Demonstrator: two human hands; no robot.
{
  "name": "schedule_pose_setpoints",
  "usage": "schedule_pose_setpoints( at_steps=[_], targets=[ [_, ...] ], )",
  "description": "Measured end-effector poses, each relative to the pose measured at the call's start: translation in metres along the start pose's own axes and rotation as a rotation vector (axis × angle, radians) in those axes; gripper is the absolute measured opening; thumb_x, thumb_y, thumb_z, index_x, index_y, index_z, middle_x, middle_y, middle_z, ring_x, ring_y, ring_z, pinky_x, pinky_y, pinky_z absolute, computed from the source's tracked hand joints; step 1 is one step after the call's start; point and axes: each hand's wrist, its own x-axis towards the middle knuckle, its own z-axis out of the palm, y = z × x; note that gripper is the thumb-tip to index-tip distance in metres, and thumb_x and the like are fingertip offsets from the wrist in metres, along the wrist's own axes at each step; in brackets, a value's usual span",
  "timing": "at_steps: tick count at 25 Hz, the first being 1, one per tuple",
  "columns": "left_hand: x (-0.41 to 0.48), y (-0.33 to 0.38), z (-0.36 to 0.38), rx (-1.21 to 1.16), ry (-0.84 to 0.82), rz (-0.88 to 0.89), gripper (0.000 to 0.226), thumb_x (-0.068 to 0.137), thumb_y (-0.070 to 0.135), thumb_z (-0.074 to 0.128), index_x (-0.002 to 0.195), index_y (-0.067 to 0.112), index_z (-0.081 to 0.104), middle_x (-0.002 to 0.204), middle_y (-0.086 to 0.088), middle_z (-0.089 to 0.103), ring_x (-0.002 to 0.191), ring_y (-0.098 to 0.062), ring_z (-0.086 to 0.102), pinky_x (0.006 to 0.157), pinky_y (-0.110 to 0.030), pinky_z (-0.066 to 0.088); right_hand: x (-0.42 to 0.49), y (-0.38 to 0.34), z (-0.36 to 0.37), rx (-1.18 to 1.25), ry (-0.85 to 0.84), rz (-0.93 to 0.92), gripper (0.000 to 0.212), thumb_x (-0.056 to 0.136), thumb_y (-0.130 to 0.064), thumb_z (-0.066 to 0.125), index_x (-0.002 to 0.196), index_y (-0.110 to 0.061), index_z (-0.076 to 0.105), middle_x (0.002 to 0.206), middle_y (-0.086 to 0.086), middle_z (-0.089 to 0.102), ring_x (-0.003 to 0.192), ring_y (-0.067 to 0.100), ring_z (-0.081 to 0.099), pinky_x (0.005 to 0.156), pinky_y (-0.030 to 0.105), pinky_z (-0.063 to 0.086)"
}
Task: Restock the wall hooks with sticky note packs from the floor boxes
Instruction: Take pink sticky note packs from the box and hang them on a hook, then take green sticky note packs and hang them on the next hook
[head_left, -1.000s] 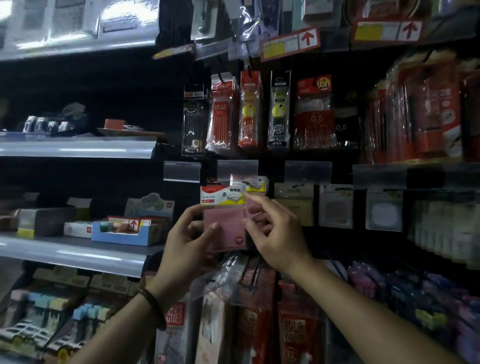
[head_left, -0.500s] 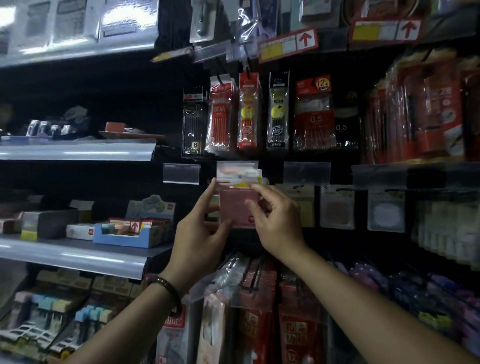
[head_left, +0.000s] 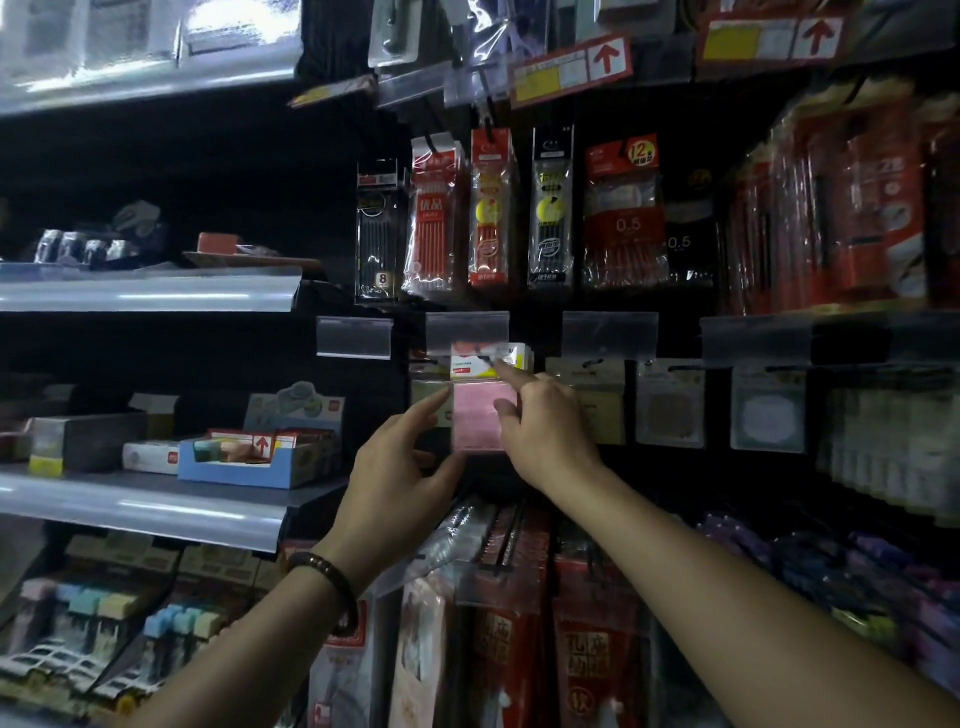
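Dim scene, lit from above: glare streaks the upper-left packaging (head_left: 218, 31) and the metal shelf edges (head_left: 156, 293). Recesses behind the shelves fall to black; wide-angle bending and softness increase toward the edges.

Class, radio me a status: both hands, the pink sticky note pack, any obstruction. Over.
Left hand pinches pink sticky note pack at lower left. Right hand forefinger on its header. Header up behind clear label holder; hook itself hidden.
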Motion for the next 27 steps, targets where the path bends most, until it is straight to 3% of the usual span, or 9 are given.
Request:
schedule_pose_setpoints(
  at_steps=[4, 8, 12, 14, 16, 19, 23, 27],
  targets=[
    [-0.023, 0.004, 0.003, -0.033, 0.0, -0.034, 0.057, 0.096, 0.023, 0.076, 0.147, 0.04, 0.057, 0.131, 0.01, 0.064, 0.091, 0.004, 0.072, 0.079, -0.023, 0.063, 0.003, -0.007, -0.005, -0.091, -0.12, 0.14, 0.061, 0.109, -0.021, 0.058, 0.162, -0.044, 0.038, 0.147, 0.014, 0.055, 0.115, 0.028, 0.066, 0.101, 0.037, 0.059],
    [-0.053, 0.006, 0.001, 0.034, 0.005, -0.016, 0.047, 0.096, 0.028, 0.076, 0.14, 0.033, 0.062, 0.129, 0.014, 0.065, 0.097, 0.004, 0.069, 0.081, -0.013, 0.056, -0.007, -0.011, -0.019, -0.281, -0.151, 0.122, 0.074, 0.099, -0.023, 0.068, 0.162, -0.044, 0.036, 0.127, 0.006, 0.068, 0.091, 0.023, 0.071, 0.073, 0.033, 0.062],
    [-0.1, 0.009, -0.008, 0.028, -0.052, -0.059, 0.035, 0.097, 0.034, 0.074, 0.13, 0.037, 0.063, 0.124, 0.024, 0.066, 0.1, 0.008, 0.067, 0.076, -0.016, 0.057, -0.051, -0.005, -0.045, -0.178, -0.046, 0.018, 0.056, 0.098, -0.027, 0.069, 0.152, -0.035, 0.057, 0.105, -0.001, 0.07, 0.096, 0.02, 0.068, 0.082, 0.033, 0.059],
    [-0.128, 0.01, -0.009, 0.048, -0.064, -0.048, 0.027, 0.096, 0.032, 0.075, 0.12, 0.036, 0.065, 0.116, 0.023, 0.07, 0.096, 0.005, 0.069, 0.072, -0.011, 0.054, -0.084, 0.0, -0.057, -0.108, -0.015, -0.051, 0.047, 0.098, -0.026, 0.067, 0.145, -0.033, 0.065, 0.092, -0.007, 0.067, 0.089, 0.014, 0.064, 0.084, 0.032, 0.058],
    [-0.159, 0.011, -0.007, 0.062, -0.073, -0.047, 0.02, 0.096, 0.024, 0.076, 0.11, 0.035, 0.068, 0.107, 0.02, 0.072, 0.092, 0.003, 0.07, 0.068, -0.007, 0.051, -0.122, 0.004, -0.067, -0.057, 0.021, -0.122, 0.037, 0.097, -0.026, 0.068, 0.134, -0.03, 0.073, 0.084, -0.009, 0.066, 0.079, 0.009, 0.063, 0.08, 0.03, 0.058],
    [-0.217, 0.006, 0.005, 0.061, -0.179, -0.118, 0.016, 0.097, 0.019, 0.075, 0.107, 0.03, 0.07, 0.102, 0.019, 0.073, 0.088, 0.0, 0.072, 0.067, -0.012, 0.055, -0.194, 0.015, -0.075, 0.036, 0.01, -0.181, 0.024, 0.097, -0.023, 0.069, 0.119, -0.025, 0.079, 0.079, -0.017, 0.062, 0.068, -0.002, 0.056, 0.069, 0.02, 0.047],
    [-0.314, -0.024, 0.036, 0.076, -0.337, -0.224, 0.012, 0.095, 0.014, 0.076, 0.099, 0.025, 0.073, 0.091, 0.012, 0.076, 0.08, -0.004, 0.074, 0.066, -0.017, 0.055, -0.312, 0.048, -0.065, 0.134, -0.121, -0.156, 0.02, 0.098, -0.019, 0.07, 0.117, -0.019, 0.077, 0.08, -0.008, 0.063, 0.064, 0.007, 0.058, 0.063, 0.02, 0.047],
    [-0.405, -0.066, 0.063, 0.154, -0.537, -0.34, 0.01, 0.095, 0.019, 0.076, 0.099, 0.028, 0.073, 0.09, 0.015, 0.075, 0.081, 0.004, 0.071, 0.069, -0.018, 0.055, -0.431, 0.1, -0.031, 0.185, -0.369, 0.023, 0.029, 0.1, -0.019, 0.07, 0.128, -0.023, 0.067, 0.083, -0.011, 0.059, 0.057, 0.005, 0.056, 0.057, 0.02, 0.044]
  ],
)
